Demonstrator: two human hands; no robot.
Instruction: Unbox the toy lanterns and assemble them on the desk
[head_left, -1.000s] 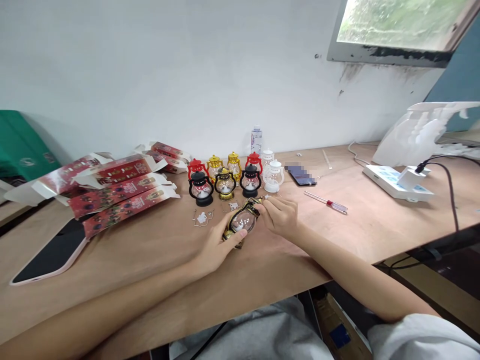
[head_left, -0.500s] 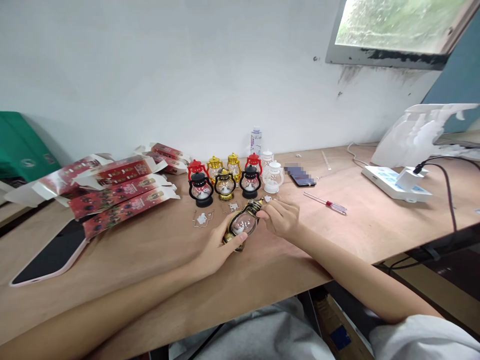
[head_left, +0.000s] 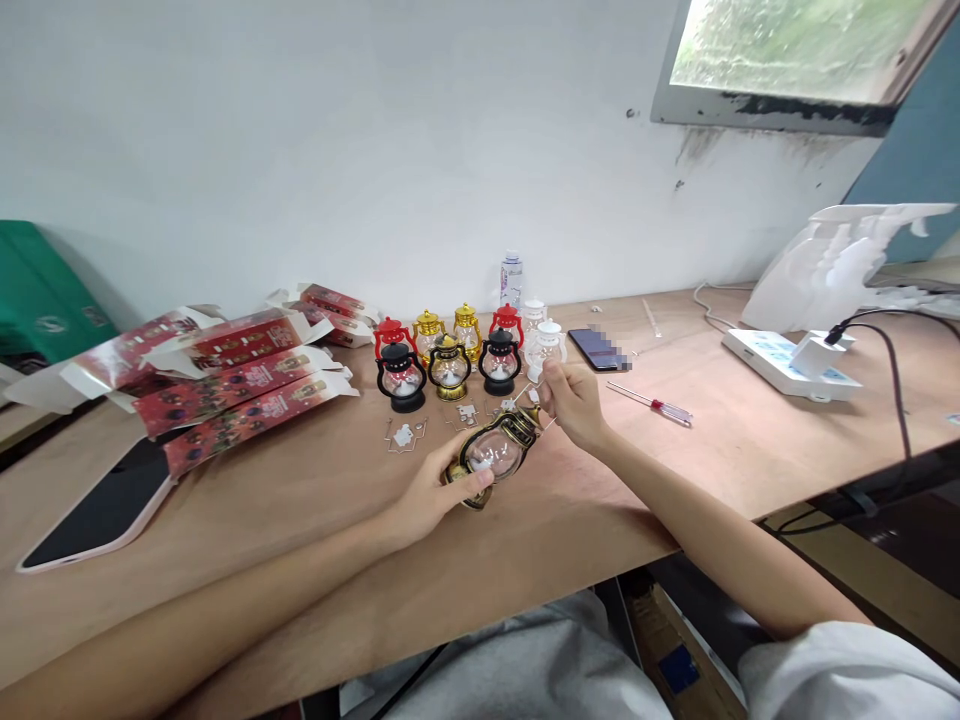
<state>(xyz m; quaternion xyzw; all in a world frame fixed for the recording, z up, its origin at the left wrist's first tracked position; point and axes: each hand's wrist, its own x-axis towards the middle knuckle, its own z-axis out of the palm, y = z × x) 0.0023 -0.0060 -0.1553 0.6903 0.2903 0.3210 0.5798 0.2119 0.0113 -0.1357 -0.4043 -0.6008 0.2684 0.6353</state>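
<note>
A small black-and-gold lantern (head_left: 498, 452) with a clear globe lies tilted in my left hand (head_left: 439, 490), its top toward the right. My left thumb presses on its lower part, the other fingers behind it. Just beyond the lantern's top, my right hand (head_left: 574, 400) pinches a thin wire handle (head_left: 531, 388), whose ends reach down toward the lantern's top. I cannot tell whether the wire is hooked in. Behind stand black lanterns (head_left: 401, 380), a bronze-gold lantern (head_left: 450, 370), red, gold and white lanterns. Wire handles with white tags (head_left: 403, 435) lie in front of them.
Red printed boxes (head_left: 255, 400) and a phone with a pink edge (head_left: 97, 505) are on the left. At right lie a dark phone (head_left: 596, 350), a screwdriver (head_left: 652, 404) and a white power strip (head_left: 772, 362) with cables. A bottle (head_left: 511, 280) stands by the wall.
My right hand has drawn back up and right from the lantern's top, and a wire handle now shows in its fingers. The lantern has tipped slightly further right in my left hand.
</note>
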